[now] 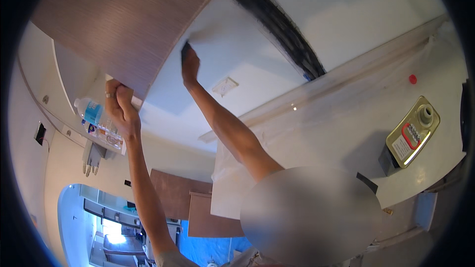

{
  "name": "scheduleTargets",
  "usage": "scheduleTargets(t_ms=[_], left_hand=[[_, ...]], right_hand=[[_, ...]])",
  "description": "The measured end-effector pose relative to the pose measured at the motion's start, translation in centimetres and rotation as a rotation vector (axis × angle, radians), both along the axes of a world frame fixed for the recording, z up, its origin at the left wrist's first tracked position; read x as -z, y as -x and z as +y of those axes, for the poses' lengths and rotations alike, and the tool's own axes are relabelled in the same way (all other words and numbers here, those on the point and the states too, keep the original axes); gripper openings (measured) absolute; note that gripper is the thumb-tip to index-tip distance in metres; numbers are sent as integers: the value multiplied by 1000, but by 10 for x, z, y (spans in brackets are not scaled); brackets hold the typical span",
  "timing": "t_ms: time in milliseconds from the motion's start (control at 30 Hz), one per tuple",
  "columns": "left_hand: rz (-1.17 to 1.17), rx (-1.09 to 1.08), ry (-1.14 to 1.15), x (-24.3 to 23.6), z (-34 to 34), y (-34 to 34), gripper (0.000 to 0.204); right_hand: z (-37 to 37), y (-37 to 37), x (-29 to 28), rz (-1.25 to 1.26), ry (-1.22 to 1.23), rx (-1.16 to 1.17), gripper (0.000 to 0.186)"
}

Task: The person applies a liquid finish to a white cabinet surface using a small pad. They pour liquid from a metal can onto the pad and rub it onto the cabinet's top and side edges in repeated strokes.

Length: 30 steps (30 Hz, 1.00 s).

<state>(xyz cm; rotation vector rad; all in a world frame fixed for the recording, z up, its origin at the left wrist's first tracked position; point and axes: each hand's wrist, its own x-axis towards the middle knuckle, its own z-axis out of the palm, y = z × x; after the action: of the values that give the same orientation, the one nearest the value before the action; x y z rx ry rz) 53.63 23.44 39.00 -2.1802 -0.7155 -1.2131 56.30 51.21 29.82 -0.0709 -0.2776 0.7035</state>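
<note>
My left hand (pixel 122 109) is closed at the lower corner of a brown wood-grain panel (pixel 114 15), its fingers wrapped at the edge. My right hand (pixel 191 66) reaches up beside the panel's right edge. It is closed round a small, flat, dark piece (pixel 185 49), whose exact kind I cannot make out. This piece is at the pale wall (pixel 222 34), near a greyish smear. Whether it touches the wall I cannot tell. A pale rectangular plate (pixel 225 86) sits on the wall to the right of my right forearm.
A dark channel (pixel 277 20) runs along the wall. On the pale counter (pixel 297 133) are a gold-coloured metal can (pixel 414 131) and a red cap (pixel 412 79). Clear plastic bottles (pixel 91 111) stand near my left hand. A blurred round patch hides the lower middle.
</note>
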Motion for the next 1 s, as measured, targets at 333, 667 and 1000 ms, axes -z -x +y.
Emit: scheduleTargets(t_ms=[333, 667, 1000], left_hand=[[27, -21, -4, 0, -2, 3, 22], [26, -28, 2, -1, -5, 3, 25], [11, 9, 1, 2, -7, -1, 23]], right_hand=[[-15, 95, -15, -63, 29, -276, 57], [-143, 119, -2, -163, 22, -341, 58], [-205, 91, 8, -304, -67, -233, 59]])
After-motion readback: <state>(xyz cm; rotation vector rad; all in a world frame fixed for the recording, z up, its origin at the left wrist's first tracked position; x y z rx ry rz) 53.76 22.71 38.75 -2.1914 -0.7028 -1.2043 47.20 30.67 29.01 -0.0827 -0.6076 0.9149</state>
